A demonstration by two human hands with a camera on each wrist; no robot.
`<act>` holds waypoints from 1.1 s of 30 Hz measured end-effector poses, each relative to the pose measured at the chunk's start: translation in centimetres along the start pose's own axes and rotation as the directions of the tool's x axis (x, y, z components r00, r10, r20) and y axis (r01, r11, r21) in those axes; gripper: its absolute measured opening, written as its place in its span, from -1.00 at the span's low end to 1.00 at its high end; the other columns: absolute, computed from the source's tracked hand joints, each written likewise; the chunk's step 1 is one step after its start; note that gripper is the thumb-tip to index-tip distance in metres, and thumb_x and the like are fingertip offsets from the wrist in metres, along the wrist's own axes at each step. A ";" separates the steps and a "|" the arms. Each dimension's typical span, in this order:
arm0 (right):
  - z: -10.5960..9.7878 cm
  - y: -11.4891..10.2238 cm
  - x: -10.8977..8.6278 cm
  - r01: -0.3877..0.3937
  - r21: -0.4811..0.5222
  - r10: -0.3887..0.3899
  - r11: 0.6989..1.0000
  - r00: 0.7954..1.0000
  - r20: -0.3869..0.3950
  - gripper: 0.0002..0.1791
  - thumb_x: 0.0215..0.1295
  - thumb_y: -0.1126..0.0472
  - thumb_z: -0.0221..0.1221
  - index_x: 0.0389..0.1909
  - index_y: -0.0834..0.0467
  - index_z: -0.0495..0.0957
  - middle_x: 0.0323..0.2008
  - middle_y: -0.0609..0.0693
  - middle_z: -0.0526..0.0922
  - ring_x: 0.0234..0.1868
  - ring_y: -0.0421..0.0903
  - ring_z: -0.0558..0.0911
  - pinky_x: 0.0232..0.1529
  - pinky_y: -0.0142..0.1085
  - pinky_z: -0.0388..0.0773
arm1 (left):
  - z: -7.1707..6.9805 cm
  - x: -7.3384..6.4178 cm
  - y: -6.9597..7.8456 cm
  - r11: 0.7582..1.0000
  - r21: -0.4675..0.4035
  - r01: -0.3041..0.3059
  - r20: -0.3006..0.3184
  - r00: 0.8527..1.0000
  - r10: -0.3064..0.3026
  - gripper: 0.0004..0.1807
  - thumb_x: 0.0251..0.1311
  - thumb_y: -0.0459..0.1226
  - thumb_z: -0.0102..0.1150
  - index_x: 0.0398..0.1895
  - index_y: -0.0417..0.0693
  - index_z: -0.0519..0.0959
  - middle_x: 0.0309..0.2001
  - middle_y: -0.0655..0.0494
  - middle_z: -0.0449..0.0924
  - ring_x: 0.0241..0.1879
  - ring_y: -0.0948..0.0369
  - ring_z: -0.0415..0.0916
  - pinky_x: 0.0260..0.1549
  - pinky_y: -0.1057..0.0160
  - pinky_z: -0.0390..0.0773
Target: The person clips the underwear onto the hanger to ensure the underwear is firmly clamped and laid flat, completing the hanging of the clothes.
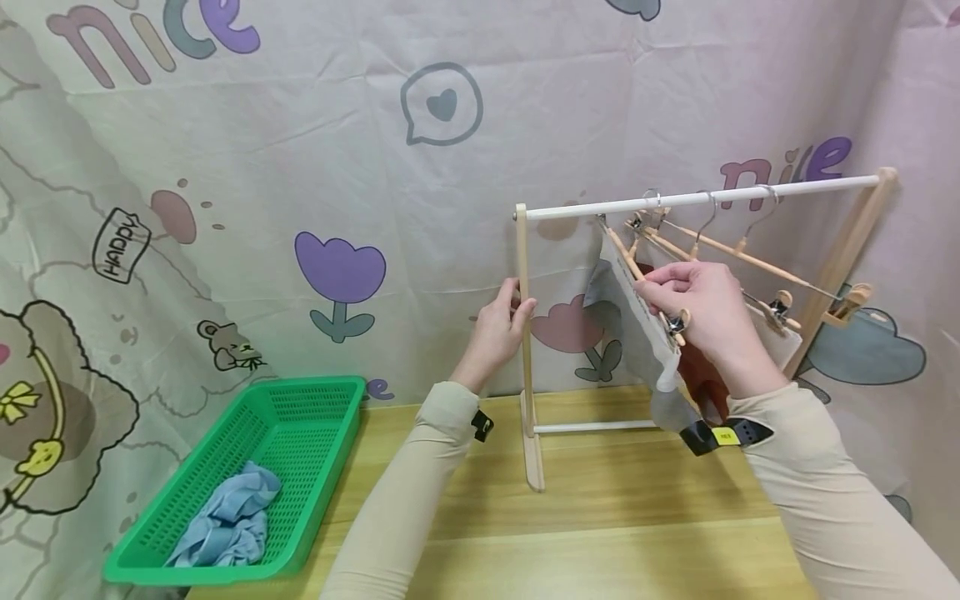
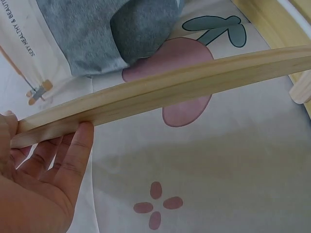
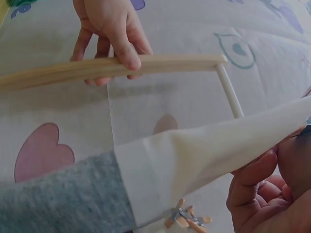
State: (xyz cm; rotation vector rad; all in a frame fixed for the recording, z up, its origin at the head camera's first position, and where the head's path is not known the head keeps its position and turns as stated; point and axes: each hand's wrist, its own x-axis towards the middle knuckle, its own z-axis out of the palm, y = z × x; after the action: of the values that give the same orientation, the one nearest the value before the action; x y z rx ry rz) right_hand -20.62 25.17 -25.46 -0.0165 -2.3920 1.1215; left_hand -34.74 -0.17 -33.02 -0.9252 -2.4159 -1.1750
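My left hand point(image 1: 497, 329) grips the left wooden post point(image 1: 525, 333) of a small clothes rack, thumb on one side and fingers on the other. Below the rack's white rail, my right hand point(image 1: 701, 308) pinches the bar of the nearest clip hanger point(image 1: 626, 254). From this hanger hangs a grey garment point(image 2: 141, 34) with a printed cream waistband point(image 3: 165, 160), possibly underwear. In the right wrist view, the waistband passes close to my curled right fingers point(image 3: 252, 179). My right hand and wrist partly hide the clothes behind.
Several clip hangers point(image 1: 750, 254) hang further right on the white rail point(image 1: 697, 198); a reddish-brown cloth point(image 1: 705, 387) shows behind the grey garment. A green plastic basket point(image 1: 322, 467) with a crumpled light-blue cloth point(image 1: 232, 517) stands on the left of the wooden table point(image 1: 600, 542), before a printed curtain.
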 end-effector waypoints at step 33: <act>0.5 -0.5 1.5 0.035 -0.116 -0.018 0.993 0.989 0.148 -0.64 0.46 0.00 0.31 -0.09 0.24 0.76 -0.53 -0.17 0.75 -0.44 -0.28 0.59 -0.33 -0.40 0.47 | -0.1 0.0 0.0 1.000 -0.019 0.010 0.009 1.000 -0.009 -0.60 0.70 -0.07 -0.04 0.38 -0.10 0.37 -0.04 -0.13 0.72 -0.02 -0.05 0.76 -0.07 -0.04 0.76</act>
State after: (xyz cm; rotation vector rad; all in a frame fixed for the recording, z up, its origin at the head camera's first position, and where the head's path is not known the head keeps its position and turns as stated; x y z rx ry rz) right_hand -22.06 24.78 -24.70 0.0601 -2.5787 0.9982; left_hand -34.74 -0.21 -32.92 -0.9274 -2.4228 -1.2012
